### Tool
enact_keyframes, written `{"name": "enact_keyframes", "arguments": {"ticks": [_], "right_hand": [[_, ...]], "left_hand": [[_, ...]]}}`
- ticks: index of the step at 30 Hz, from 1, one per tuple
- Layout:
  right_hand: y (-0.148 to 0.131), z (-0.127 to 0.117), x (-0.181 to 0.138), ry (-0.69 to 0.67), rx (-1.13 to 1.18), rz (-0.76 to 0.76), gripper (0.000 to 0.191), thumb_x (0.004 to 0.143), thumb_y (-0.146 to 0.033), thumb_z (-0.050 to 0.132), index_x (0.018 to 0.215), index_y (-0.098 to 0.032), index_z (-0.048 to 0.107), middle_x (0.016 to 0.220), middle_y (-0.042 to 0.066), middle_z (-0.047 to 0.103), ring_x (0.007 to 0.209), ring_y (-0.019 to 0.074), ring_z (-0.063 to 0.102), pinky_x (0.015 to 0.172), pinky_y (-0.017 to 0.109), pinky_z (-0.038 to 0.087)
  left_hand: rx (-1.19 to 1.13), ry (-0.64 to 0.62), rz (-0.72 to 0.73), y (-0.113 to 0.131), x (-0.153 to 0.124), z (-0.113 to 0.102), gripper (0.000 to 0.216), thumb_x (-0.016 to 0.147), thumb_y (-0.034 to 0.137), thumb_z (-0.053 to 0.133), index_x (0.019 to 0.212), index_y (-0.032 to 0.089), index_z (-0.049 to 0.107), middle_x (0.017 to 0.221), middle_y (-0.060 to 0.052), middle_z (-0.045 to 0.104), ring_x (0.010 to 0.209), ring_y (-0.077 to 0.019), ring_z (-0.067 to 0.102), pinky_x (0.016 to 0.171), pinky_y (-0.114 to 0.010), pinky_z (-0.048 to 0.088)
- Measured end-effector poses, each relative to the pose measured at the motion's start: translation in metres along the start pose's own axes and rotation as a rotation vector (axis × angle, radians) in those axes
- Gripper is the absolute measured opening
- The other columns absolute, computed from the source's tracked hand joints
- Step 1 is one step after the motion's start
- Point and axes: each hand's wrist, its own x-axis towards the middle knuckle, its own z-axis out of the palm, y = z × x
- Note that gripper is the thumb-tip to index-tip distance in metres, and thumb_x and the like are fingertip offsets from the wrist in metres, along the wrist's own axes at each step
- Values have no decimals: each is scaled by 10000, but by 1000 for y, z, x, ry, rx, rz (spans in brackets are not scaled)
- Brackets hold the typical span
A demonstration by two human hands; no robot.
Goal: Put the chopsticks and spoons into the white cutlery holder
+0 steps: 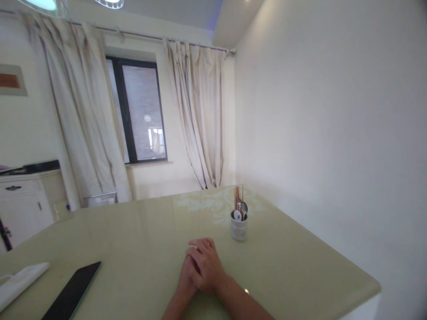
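Both my hands rest together on the pale green glass-topped table (140, 231), near its front middle. My right hand (207, 266) lies on top, its fingers pressed together and curled over my left hand (185, 278). Most of the left hand is covered and its fingers are hidden. Neither hand holds an object. A white perforated cutlery holder (239, 228) stands a short way beyond and to the right of my hands. It holds wooden chopsticks and a few spoons.
A dark flat tablet or phone (74, 291) lies at the front left, with a folded white cloth (20, 280) beside it. The table abuts the wall on the right. Behind it are a curtained window (140, 115) and a white cabinet (25, 202).
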Motion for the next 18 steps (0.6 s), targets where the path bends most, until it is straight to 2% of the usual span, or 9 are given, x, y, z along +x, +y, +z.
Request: {"name": "enact_keyframes", "arguments": {"ticks": [3, 6, 8, 10, 12, 14, 16, 18], "right_hand": [[13, -5, 1, 183, -97, 73, 295, 946, -255, 606, 1239, -250, 645, 1367, 103, 649, 1255, 294, 579, 1122, 500, 308], [37, -20, 4, 542, -220, 216, 356, 1036, -335, 538, 1378, -239, 557, 1422, 153, 594, 1331, 323, 521, 1111, 516, 314], [58, -33, 4, 803, -264, 341, 492, 1031, -478, 552, 1429, -194, 498, 1412, 202, 576, 1347, 364, 495, 1111, 550, 329], [80, -45, 3, 973, -275, 472, 697, 971, -632, 577, 1457, -147, 458, 1389, 243, 574, 1321, 406, 500, 1098, 586, 349], [97, -53, 0, 1013, -256, 614, 888, 875, -743, 619, 1480, -120, 436, 1414, 280, 554, 1325, 450, 489, 1085, 617, 361], [108, -55, -3, 968, -210, 735, 1018, 774, -770, 692, 1500, -108, 424, 1452, 305, 532, 1345, 485, 473, 1077, 639, 369], [112, -54, -5, 892, -148, 823, 1068, 701, -713, 767, 1509, -105, 424, 1469, 312, 531, 1350, 499, 482, 1072, 643, 384], [113, -51, -7, 828, -102, 890, 1052, 671, -616, 807, 1511, -108, 430, 1467, 303, 551, 1348, 490, 509, 1071, 621, 406]], "left_hand": [[16, -54, 18, 11, -5, 0, 289, 852, 445, 494, 773, 237, 678, 860, -112, 771, 840, -292, 690, 821, -402, 529], [88, 0, 30, 17, -8, -1, 420, 958, 455, 331, 783, 233, 642, 790, -91, 721, 785, -266, 660, 786, -382, 491], [92, 55, 20, 17, -9, -1, 400, 962, 448, 321, 886, 230, 648, 726, -51, 656, 724, -249, 621, 740, -356, 462], [46, 73, 10, 13, -7, -1, 365, 938, 397, 348, 1035, 224, 654, 680, -5, 580, 655, -225, 572, 690, -326, 434], [-1, 91, 36, 8, -4, -1, 379, 891, 330, 376, 1124, 218, 652, 717, -3, 572, 663, -214, 563, 703, -321, 440], [-36, 134, 96, 5, -2, -2, 401, 834, 281, 401, 1128, 211, 666, 826, -39, 617, 774, -224, 604, 792, -343, 471], [-55, 179, 123, 4, 0, -2, 415, 786, 254, 417, 1099, 200, 684, 899, -71, 634, 856, -242, 618, 851, -371, 485], [-62, 204, 100, 5, 1, -4, 390, 743, 238, 425, 1014, 195, 703, 894, -85, 629, 843, -251, 607, 837, -385, 493]]}}
